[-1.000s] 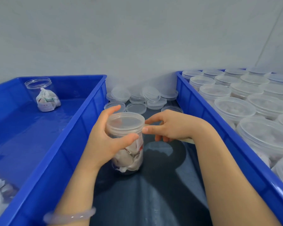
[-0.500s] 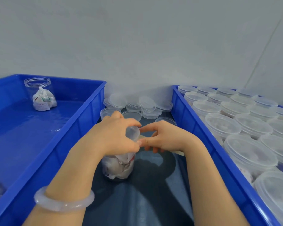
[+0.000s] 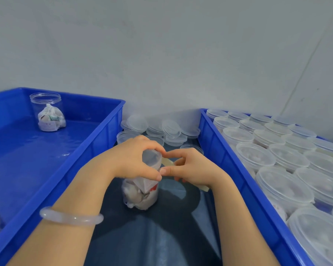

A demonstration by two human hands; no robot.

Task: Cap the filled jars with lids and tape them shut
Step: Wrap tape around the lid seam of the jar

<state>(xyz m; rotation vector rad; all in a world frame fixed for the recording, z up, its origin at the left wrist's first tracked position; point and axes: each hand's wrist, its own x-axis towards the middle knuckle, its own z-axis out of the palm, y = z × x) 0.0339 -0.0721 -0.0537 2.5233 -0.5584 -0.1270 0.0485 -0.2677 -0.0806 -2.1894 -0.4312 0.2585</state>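
A clear jar (image 3: pixel 142 194) filled with white packets stands on the dark surface between two blue bins, capped with a clear lid (image 3: pixel 151 157). My left hand (image 3: pixel 136 160) grips the jar's top, fingers curled over the lid and thumb along its side. My right hand (image 3: pixel 188 167) sits just right of the jar and pinches a strip of pale tape (image 3: pixel 168 161) that runs from the lid's edge under my fingers; its tail (image 3: pixel 203 188) sticks out below the hand.
A pile of loose clear lids (image 3: pixel 161 129) lies behind the jar. The left blue bin (image 3: pixel 104 143) holds one uncapped filled jar (image 3: pixel 48 112) at its back. The right blue bin (image 3: pixel 225 160) is packed with several capped jars (image 3: pixel 256 156). A grey wall rises behind.
My left hand shifted from the jar's side up over the lid. My right hand closed in against the lid's edge with the tape. The view tilted up a little.
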